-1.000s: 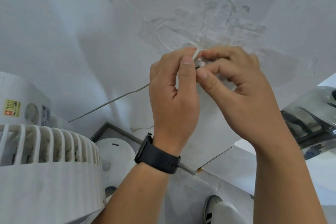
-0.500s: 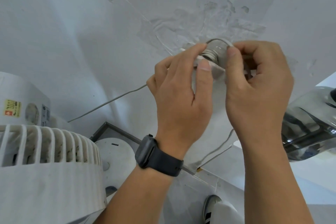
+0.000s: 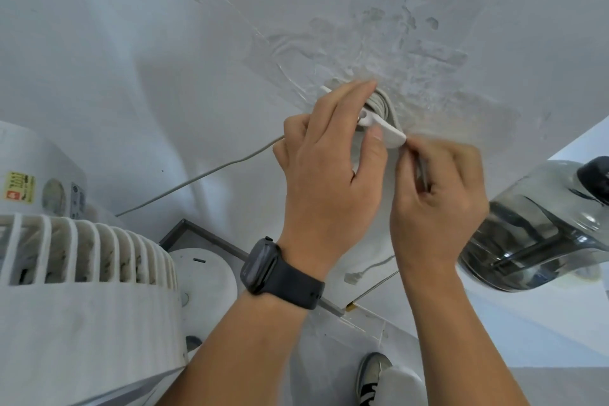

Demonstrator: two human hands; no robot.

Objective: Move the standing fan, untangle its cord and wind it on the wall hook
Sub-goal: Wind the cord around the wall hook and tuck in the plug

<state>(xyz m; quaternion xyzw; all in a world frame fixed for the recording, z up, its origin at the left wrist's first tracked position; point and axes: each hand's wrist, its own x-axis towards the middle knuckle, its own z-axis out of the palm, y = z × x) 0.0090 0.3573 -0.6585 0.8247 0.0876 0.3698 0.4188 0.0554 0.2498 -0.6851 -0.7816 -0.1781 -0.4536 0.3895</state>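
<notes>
Head view shows the standing fan [image 3: 82,273] at the left, its thin cord [image 3: 204,175] running up to coils on the wall hook [image 3: 379,109]. The left hand [image 3: 329,181] steadies the hook with its fingers loose, while the right hand [image 3: 438,194] pinches the cord's free end. The cord looks light and limp, so it is probably best gripped close to the hook.

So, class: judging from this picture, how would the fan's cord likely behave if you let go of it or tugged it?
The cord is probably floppy: it sags in a slack curve toward the fan. It seems to bend easily, lying in tight turns round the wall hook. Let go, the loose end in the right hand may well unwind.
</notes>
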